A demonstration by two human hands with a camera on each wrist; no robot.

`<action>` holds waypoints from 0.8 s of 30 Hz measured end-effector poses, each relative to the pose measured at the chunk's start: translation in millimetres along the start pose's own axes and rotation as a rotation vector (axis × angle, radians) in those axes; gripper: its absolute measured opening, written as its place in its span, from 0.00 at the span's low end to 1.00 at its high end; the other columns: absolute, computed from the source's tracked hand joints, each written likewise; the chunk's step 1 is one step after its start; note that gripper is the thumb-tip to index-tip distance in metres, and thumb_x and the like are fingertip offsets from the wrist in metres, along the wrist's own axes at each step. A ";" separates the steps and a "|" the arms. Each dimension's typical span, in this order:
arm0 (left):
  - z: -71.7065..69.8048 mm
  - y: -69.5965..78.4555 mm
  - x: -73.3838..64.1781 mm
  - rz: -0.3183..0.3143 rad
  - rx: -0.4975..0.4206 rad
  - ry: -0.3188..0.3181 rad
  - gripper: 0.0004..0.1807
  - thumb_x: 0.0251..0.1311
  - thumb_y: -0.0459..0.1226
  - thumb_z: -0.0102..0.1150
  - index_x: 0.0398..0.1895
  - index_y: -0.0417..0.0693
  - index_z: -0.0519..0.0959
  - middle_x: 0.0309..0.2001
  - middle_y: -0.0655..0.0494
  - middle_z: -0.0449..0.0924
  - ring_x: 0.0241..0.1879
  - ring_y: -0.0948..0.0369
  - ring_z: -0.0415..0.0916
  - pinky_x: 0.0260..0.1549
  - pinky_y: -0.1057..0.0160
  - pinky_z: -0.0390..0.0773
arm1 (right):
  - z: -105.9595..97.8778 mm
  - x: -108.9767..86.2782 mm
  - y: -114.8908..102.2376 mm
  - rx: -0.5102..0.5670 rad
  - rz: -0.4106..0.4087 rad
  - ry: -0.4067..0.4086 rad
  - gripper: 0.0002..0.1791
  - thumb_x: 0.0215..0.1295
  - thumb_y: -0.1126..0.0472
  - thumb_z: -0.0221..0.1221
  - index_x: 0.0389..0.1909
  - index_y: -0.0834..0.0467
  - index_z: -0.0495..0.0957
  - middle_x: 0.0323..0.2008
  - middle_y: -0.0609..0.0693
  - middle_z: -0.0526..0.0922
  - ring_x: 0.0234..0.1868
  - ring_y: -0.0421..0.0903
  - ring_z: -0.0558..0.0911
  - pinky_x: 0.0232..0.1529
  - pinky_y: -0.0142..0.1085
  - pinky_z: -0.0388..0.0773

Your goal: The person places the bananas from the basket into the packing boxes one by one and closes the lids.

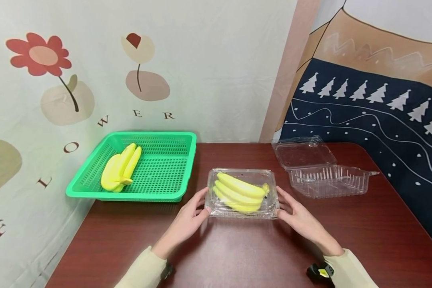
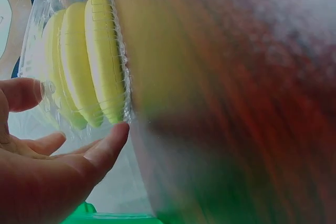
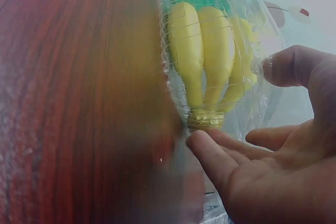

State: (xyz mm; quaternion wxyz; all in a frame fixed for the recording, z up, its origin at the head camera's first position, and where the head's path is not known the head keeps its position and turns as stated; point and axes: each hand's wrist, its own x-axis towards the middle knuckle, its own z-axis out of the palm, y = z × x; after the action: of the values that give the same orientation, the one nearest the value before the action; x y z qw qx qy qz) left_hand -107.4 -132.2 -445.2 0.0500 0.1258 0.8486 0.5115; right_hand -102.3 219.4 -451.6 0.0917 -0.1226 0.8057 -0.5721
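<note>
A clear plastic clamshell box (image 1: 210,192) sits low over the table in the middle of the head view, its lid down over a bunch of yellow bananas (image 1: 237,192). My left hand (image 1: 191,219) grips the box's left end between thumb and fingers. At the opposite end, my right hand (image 1: 299,220) holds it the same way. The left wrist view shows the bananas (image 2: 76,61) through the ribbed plastic wall. In the right wrist view their joined stem (image 3: 205,119) lies nearest the right fingertips.
At the left, a green plastic basket (image 1: 162,168) contains another bunch of bananas (image 1: 120,168). A second clear clamshell box (image 1: 329,182) stands at the right with its lid (image 1: 304,154) folded back. Behind the dark red table (image 1: 245,252) hangs a printed cloth (image 1: 219,80).
</note>
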 end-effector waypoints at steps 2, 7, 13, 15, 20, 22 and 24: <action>0.0 0.5 0.9 -0.004 0.018 0.007 0.33 0.72 0.36 0.58 0.79 0.49 0.64 0.71 0.47 0.70 0.64 0.47 0.76 0.58 0.47 0.79 | -0.5 0.4 -0.9 -0.021 0.016 0.009 0.42 0.72 0.65 0.58 0.81 0.66 0.49 0.67 0.71 0.71 0.65 0.66 0.76 0.52 0.27 0.77; -0.4 1.2 3.2 -0.026 0.085 0.022 0.33 0.69 0.37 0.59 0.78 0.54 0.66 0.53 0.51 0.78 0.48 0.60 0.80 0.48 0.55 0.81 | -1.8 1.1 -3.5 -0.075 0.070 0.018 0.43 0.69 0.65 0.58 0.81 0.64 0.51 0.50 0.61 0.80 0.45 0.49 0.83 0.41 0.32 0.80; -1.7 3.9 4.3 -0.047 0.069 -0.036 0.35 0.72 0.38 0.58 0.80 0.55 0.62 0.39 0.53 0.81 0.35 0.62 0.83 0.36 0.62 0.79 | -3.4 2.8 -3.2 -0.035 0.089 -0.058 0.43 0.71 0.67 0.53 0.83 0.63 0.44 0.31 0.56 0.82 0.33 0.49 0.84 0.31 0.37 0.81; -2.1 3.8 4.5 -0.053 0.029 -0.076 0.36 0.73 0.37 0.57 0.82 0.54 0.58 0.36 0.52 0.82 0.33 0.59 0.84 0.35 0.61 0.81 | -3.2 3.1 -2.9 0.014 0.090 -0.093 0.44 0.71 0.68 0.51 0.83 0.62 0.41 0.30 0.57 0.83 0.32 0.50 0.85 0.30 0.38 0.82; -3.2 2.9 3.7 -0.094 -0.182 -0.181 0.40 0.75 0.34 0.52 0.85 0.51 0.47 0.31 0.45 0.86 0.30 0.53 0.85 0.36 0.54 0.86 | 0.0 1.8 -0.5 0.152 0.077 -0.163 0.44 0.74 0.69 0.47 0.83 0.63 0.33 0.25 0.59 0.83 0.24 0.49 0.84 0.26 0.38 0.83; -3.0 2.2 3.4 -0.116 -0.262 -0.213 0.41 0.76 0.33 0.51 0.85 0.52 0.44 0.29 0.43 0.86 0.28 0.52 0.85 0.34 0.55 0.86 | 1.9 1.3 0.8 0.175 0.072 -0.176 0.43 0.76 0.69 0.46 0.82 0.64 0.32 0.22 0.57 0.82 0.21 0.46 0.82 0.24 0.37 0.82; -2.4 1.5 3.0 -0.134 -0.318 -0.229 0.42 0.76 0.32 0.49 0.86 0.53 0.42 0.27 0.42 0.85 0.25 0.52 0.84 0.32 0.56 0.86 | 3.7 1.2 1.9 0.179 0.071 -0.179 0.42 0.77 0.68 0.46 0.82 0.65 0.32 0.21 0.54 0.81 0.20 0.44 0.81 0.22 0.36 0.81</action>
State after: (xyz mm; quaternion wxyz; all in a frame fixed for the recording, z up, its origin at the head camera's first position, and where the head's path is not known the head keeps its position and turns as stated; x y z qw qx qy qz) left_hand -110.5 -132.9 -442.7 0.1992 0.1170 0.7523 0.6170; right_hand -102.6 216.3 -454.6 0.1941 -0.1359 0.7437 -0.6250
